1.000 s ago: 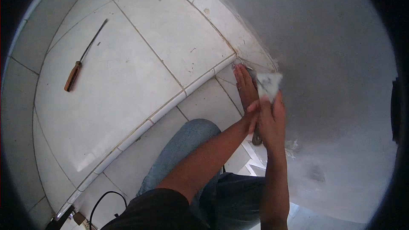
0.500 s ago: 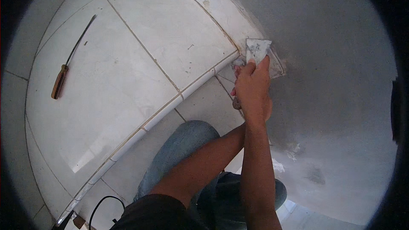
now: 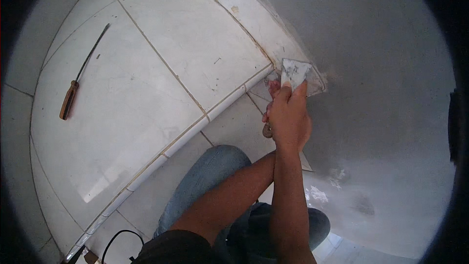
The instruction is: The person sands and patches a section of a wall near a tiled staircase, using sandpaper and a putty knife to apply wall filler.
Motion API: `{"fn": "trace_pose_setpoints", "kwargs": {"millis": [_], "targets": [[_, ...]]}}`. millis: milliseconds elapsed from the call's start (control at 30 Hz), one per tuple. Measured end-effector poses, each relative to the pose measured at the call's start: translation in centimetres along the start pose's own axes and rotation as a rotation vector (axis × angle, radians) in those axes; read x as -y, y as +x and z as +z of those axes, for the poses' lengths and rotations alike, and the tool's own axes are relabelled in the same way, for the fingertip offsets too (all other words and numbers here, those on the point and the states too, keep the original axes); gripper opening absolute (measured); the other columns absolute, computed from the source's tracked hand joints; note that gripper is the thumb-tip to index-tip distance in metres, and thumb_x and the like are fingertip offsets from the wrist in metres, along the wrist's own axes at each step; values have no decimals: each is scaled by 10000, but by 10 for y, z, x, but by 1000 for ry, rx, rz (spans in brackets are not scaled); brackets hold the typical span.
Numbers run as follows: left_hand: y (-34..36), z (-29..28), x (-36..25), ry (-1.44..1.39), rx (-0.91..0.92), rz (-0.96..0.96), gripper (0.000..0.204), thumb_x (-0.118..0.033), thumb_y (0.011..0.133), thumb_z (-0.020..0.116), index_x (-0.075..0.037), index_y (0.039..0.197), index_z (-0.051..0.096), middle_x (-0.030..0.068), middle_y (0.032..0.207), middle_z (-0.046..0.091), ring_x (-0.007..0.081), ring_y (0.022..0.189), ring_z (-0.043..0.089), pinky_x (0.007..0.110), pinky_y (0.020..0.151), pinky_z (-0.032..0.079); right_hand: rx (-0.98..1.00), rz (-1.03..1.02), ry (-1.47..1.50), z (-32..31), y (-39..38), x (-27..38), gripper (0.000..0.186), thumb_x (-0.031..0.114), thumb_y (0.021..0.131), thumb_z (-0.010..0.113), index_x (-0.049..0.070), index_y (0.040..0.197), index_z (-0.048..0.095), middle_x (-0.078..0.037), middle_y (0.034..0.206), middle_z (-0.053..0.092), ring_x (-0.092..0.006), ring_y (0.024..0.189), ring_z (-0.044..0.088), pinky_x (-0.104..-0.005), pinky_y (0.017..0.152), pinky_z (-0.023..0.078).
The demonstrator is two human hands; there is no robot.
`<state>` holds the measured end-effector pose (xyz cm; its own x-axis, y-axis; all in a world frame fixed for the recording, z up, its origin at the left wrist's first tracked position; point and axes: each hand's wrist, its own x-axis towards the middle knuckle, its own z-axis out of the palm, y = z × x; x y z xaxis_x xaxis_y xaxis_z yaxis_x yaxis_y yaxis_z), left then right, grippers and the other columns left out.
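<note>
A putty knife with a white-smeared blade point(image 3: 295, 71) is in my right hand point(image 3: 289, 117), at the corner where tile meets grey wall. My thumb and forefinger press along the blade's base. Curled fingertips show at the hand's left side, and below them pokes the rounded brown end of what looks like a handle point(image 3: 267, 130). My left forearm point(image 3: 234, 190) passes under my right wrist. My left hand point(image 3: 306, 139) lies mostly behind the right one, only an edge of it showing; its fingers are hidden. A pale tile edge point(image 3: 318, 84) stands beside the blade at the wall.
A screwdriver point(image 3: 70, 99) with a brown handle lies on the raised white tiled step point(image 3: 141, 112). The step's rounded white edge point(image 3: 185, 134) runs diagonally past my knee point(image 3: 215, 164). Grey wall point(image 3: 381, 93) rises on the right. A black cable point(image 3: 117, 234) curls at lower left.
My right hand and the putty knife have moved down slightly, toward me. The screwdriver stays lying on the step; the view has shifted a little.
</note>
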<state>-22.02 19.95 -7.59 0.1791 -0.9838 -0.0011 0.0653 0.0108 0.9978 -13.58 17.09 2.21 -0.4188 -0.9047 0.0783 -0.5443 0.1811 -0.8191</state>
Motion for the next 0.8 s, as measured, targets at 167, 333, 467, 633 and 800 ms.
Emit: {"fn": "trace_pose_setpoints", "kwargs": {"millis": [167,333,467,633,800], "targets": [[2,2,0,-4,-3,-24,465,-274,1054,450,57,1378,411,199,1328,442,273,1216,434,336,1029,338,49,43,31,0,5,-8,318,102,1007,396,-117,1238,396,-246,799,622,-259,481,628,-354,381,522],[3,5,1,12,-35,-5,445,-272,1055,459,51,1361,443,183,1293,489,251,1179,481,319,1004,370,8,20,113,4,7,-10,271,105,1015,403,-97,1196,404,-231,768,619,-269,481,634,-351,385,529],[7,8,4,-6,-27,-37,430,-271,1056,466,45,1346,469,170,1265,528,233,1150,518,305,984,396,52,22,37,5,8,-8,257,107,1016,410,-77,1197,402,-239,783,624,-279,501,644,-351,396,535],[14,6,9,41,-71,-9,412,-269,1056,475,39,1329,501,154,1230,575,211,1113,564,288,959,428,16,-23,17,3,8,-6,270,111,1020,406,-86,1203,394,-256,804,629,-309,542,665,-361,415,541],[19,5,-3,-21,-13,-45,475,-327,1078,398,79,1307,492,178,1238,562,240,1123,547,332,972,409,40,33,26,5,15,-6,304,135,1026,399,-82,1238,387,-264,819,627,-309,531,656,-386,445,538]]}}
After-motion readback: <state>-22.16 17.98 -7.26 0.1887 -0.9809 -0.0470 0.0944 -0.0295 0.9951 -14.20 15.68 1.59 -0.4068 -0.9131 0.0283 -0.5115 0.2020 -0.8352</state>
